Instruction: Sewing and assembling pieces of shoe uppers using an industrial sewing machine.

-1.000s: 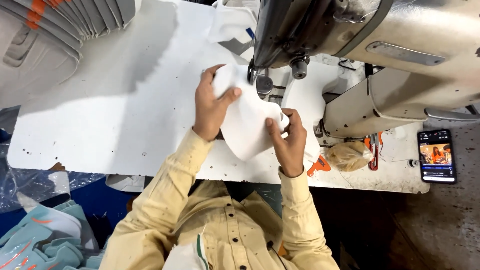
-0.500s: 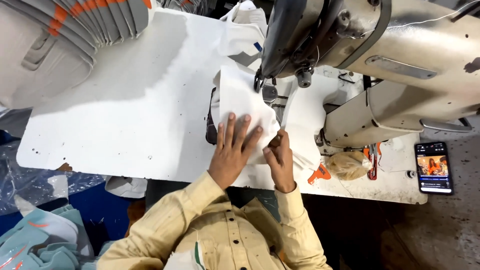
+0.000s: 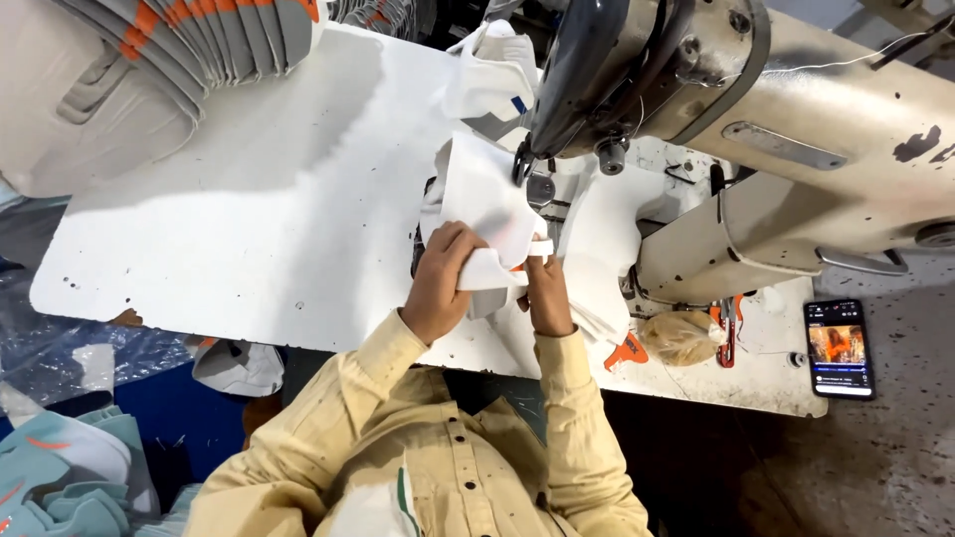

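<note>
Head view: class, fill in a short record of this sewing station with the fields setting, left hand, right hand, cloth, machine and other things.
Setting: white work table seen from above
Left hand: left hand grips the folded white cloth piece
Right hand: right hand pinches the same cloth at its near edge
Cloth: reaches up towards the needle area
Machine: beige sewing machine at the table's right
Other things: lit phone on the table; stacked grey and orange pieces top left
</note>
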